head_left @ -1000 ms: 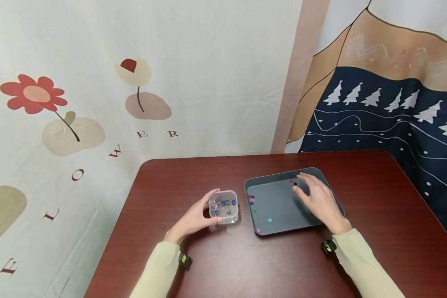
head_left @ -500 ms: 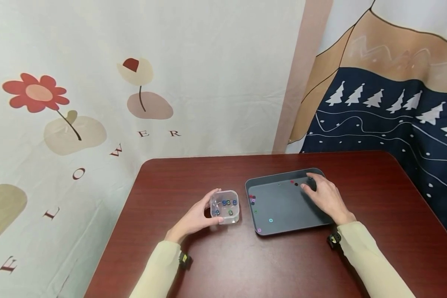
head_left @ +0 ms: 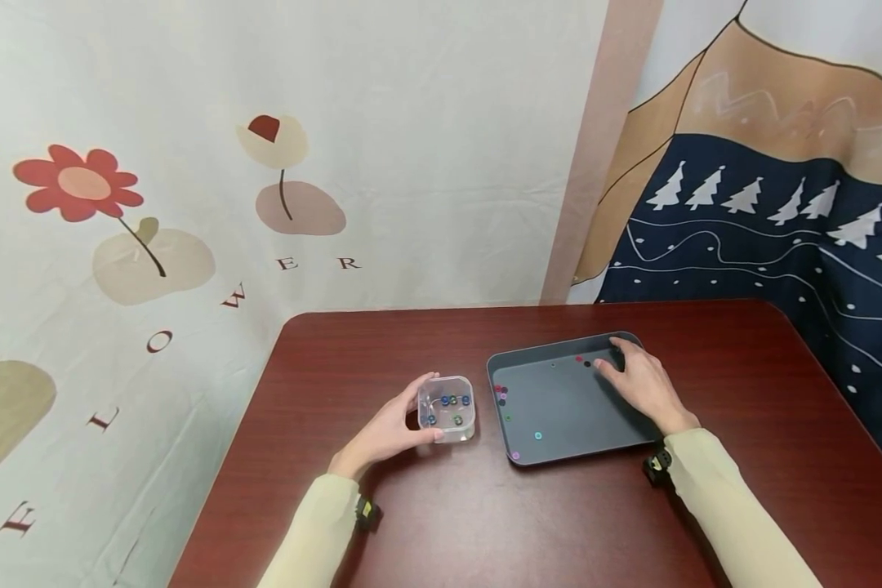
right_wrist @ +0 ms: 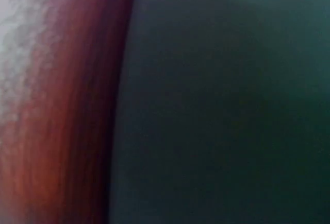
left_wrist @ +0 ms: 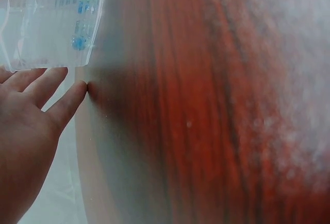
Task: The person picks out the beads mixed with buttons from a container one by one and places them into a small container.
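My left hand (head_left: 385, 429) holds a small clear plastic box (head_left: 447, 433) from its left side, thumb at the near edge and fingers at the far one. Several blue and green beads (head_left: 449, 400) lie inside the box. In the left wrist view the box (left_wrist: 44, 33) appears at the upper left, above the left hand (left_wrist: 26, 116). My right hand (head_left: 650, 392) reaches over the right part of a dark grey tray (head_left: 569, 408), fingertips close to its far right corner and thumb apart from the index finger. The right wrist view shows only tray and table, blurred.
Small coloured pieces lie in the tray: a cluster (head_left: 501, 395) along its left side, a turquoise ring (head_left: 538, 436) near the front, a purple one (head_left: 516, 456) in the near left corner, red and black ones (head_left: 583, 362) at the back. The reddish-brown table (head_left: 382, 343) meets a printed curtain (head_left: 441, 163).
My right hand has moved right and a little back from over the tray's back edge towards its far right corner. The left hand and the box stay almost in place.
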Action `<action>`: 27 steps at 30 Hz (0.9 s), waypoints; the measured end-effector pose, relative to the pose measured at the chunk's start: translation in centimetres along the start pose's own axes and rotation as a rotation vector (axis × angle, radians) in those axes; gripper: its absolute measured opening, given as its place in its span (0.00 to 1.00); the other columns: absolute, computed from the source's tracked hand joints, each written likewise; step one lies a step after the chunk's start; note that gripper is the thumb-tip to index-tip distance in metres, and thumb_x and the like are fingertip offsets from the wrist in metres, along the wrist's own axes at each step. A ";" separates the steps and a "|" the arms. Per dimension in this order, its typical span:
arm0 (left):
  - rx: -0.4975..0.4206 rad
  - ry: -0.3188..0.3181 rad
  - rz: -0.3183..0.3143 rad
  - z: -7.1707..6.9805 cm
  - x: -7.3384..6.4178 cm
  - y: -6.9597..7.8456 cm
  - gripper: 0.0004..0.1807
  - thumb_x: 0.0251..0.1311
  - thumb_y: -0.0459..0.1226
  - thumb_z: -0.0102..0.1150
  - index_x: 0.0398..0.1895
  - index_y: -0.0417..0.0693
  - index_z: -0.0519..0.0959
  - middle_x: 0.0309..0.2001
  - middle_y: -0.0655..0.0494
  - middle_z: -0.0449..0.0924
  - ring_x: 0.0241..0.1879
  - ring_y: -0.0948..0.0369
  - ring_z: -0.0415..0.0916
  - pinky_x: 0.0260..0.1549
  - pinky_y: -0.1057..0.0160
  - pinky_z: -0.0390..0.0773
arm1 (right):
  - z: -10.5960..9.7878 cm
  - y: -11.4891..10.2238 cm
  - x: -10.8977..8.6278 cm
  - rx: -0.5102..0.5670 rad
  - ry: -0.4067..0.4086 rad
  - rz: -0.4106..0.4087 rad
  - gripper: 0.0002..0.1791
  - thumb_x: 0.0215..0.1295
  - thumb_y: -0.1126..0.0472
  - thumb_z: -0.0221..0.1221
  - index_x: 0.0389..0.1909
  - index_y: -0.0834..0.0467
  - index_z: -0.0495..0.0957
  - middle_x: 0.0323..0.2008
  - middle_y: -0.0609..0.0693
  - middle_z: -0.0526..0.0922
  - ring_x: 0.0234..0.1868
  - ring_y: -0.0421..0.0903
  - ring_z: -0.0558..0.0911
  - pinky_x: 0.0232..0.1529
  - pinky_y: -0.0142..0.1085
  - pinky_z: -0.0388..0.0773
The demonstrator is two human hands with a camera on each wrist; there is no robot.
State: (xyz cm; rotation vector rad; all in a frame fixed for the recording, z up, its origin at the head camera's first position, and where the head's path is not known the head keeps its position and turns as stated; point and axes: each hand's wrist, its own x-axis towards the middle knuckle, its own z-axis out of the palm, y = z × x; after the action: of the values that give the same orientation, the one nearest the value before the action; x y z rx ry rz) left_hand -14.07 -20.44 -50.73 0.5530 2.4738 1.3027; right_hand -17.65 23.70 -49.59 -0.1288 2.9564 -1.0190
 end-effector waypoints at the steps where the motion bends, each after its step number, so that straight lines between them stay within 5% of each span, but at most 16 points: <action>1: -0.003 0.000 0.002 0.0 0.0 0.0 0.54 0.56 0.46 0.77 0.83 0.58 0.55 0.69 0.52 0.73 0.69 0.57 0.72 0.69 0.45 0.63 | 0.0 0.0 0.1 -0.003 -0.002 0.002 0.37 0.75 0.53 0.59 0.73 0.74 0.63 0.68 0.76 0.68 0.63 0.72 0.74 0.61 0.66 0.70; 13: -0.010 -0.005 0.008 -0.1 0.0 0.3 0.55 0.57 0.46 0.77 0.83 0.53 0.53 0.72 0.51 0.71 0.70 0.55 0.72 0.69 0.44 0.64 | 0.0 0.0 0.8 -0.028 -0.024 0.015 0.35 0.75 0.57 0.58 0.73 0.76 0.61 0.68 0.77 0.67 0.65 0.73 0.72 0.61 0.66 0.70; 27: -0.016 -0.004 0.016 -0.1 0.1 0.0 0.55 0.57 0.45 0.78 0.83 0.53 0.54 0.73 0.50 0.70 0.70 0.53 0.71 0.70 0.43 0.62 | 1.1 -0.3 1.3 -0.133 0.000 -0.081 0.27 0.72 0.63 0.62 0.66 0.73 0.73 0.65 0.74 0.71 0.64 0.73 0.71 0.64 0.67 0.67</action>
State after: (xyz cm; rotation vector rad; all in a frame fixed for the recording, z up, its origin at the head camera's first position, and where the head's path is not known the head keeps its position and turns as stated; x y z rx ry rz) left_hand -14.16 -20.49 -50.64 0.5722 2.4585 1.3258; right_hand -18.87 22.70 -50.24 -0.2524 3.0406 -0.8293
